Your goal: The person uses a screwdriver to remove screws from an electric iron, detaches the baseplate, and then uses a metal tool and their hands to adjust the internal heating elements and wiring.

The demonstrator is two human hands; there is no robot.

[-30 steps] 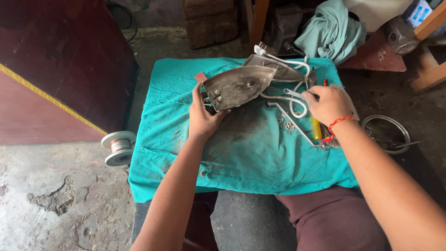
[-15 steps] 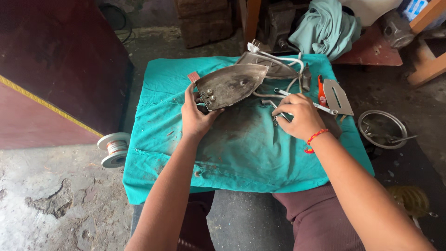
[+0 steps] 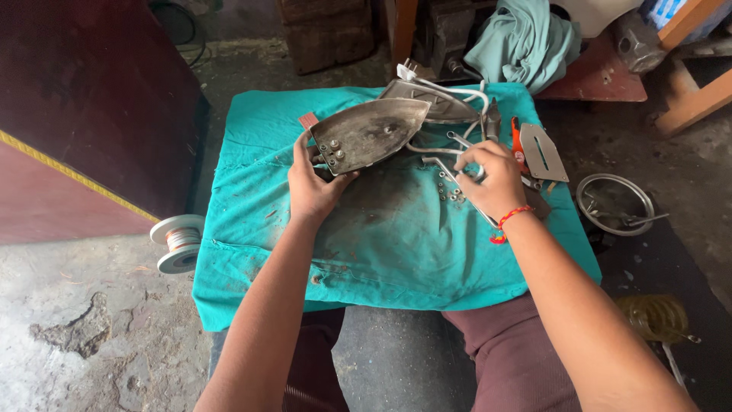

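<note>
Grey metal iron soleplate (image 3: 371, 135) — gripped at its blunt end by the left hand (image 3: 314, 177), raised over the teal cloth (image 3: 381, 236), long axis pointing up-right — with the right hand (image 3: 488, 179) closed on a wire bracket (image 3: 457, 177) just right of the soleplate.

One package (image 3: 662, 11) is seen at the top right corner, behind a wooden frame (image 3: 690, 30): a white and blue pack, largely cut off by the edge, its shape not to be told. No labels, signs or screens are seen.
</note>
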